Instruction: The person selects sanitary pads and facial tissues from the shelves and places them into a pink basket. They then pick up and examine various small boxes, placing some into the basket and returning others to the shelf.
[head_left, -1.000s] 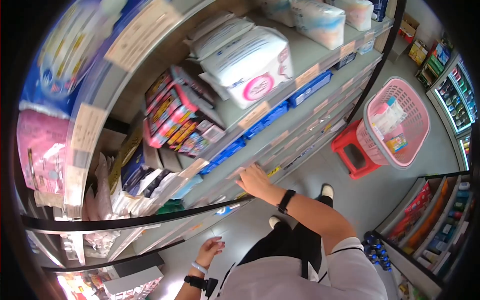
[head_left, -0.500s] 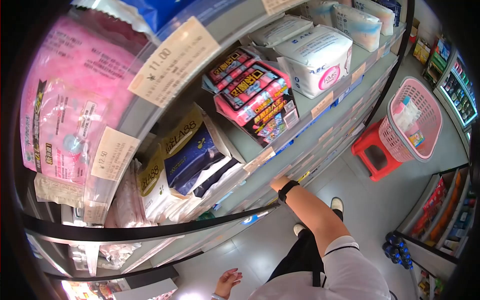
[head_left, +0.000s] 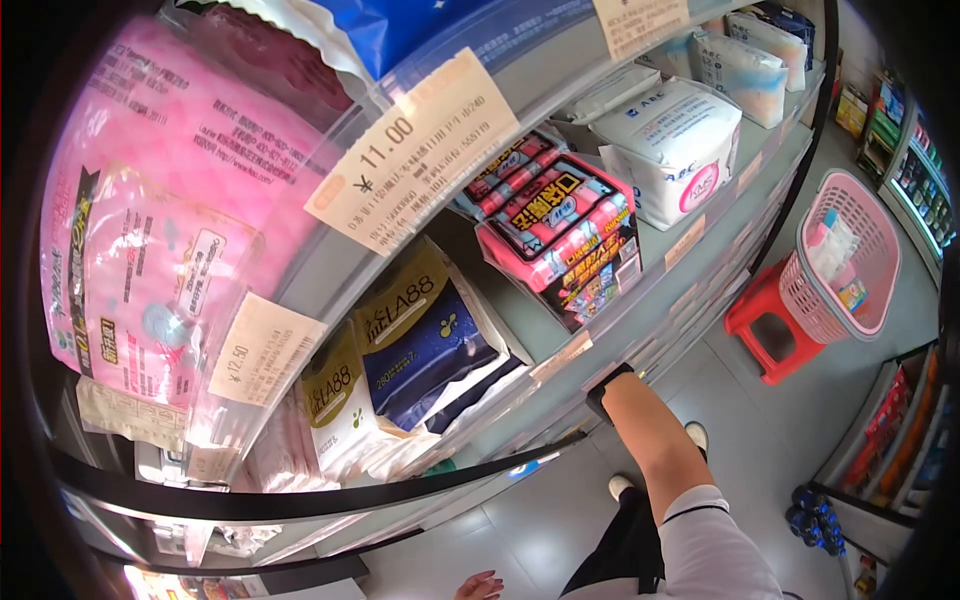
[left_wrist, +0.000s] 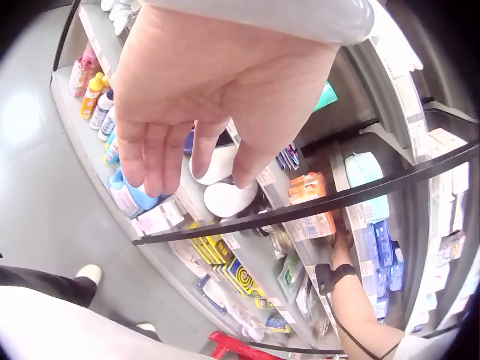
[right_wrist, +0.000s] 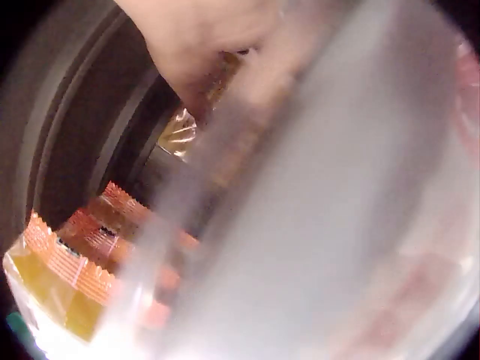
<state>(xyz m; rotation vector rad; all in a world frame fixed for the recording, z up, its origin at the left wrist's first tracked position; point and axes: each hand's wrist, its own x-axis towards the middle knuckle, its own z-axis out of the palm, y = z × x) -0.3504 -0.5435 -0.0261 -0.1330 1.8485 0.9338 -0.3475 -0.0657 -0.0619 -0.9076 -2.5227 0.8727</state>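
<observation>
In the right wrist view my right hand (right_wrist: 206,34) reaches into a low shelf, its fingertips right at a shiny gold-brown packet (right_wrist: 180,135); a blurred shelf edge hides part of the fingers, and I cannot tell whether they grip it. Orange-edged packets (right_wrist: 82,255) lie close by. From the left wrist view, the same hand goes in beside an orange pack (left_wrist: 307,187). The head view shows only that forearm and its black wristband (head_left: 605,392). My left hand (left_wrist: 217,90) hangs with relaxed fingers, holding nothing, in front of the shelving.
Upper shelves carry a pink pack (head_left: 200,200), a blue pack (head_left: 430,350), a red-black box (head_left: 560,220) and a white pack (head_left: 670,140). A pink basket (head_left: 880,220) with goods in it stands on a red stool (head_left: 770,320) to the right. A black rail (left_wrist: 300,210) borders the shelving.
My right hand has gone from the shelf's front edge to deeper inside, out of the head view. The head view has shifted closer to the upper packs, and the left hand now shows lower.
</observation>
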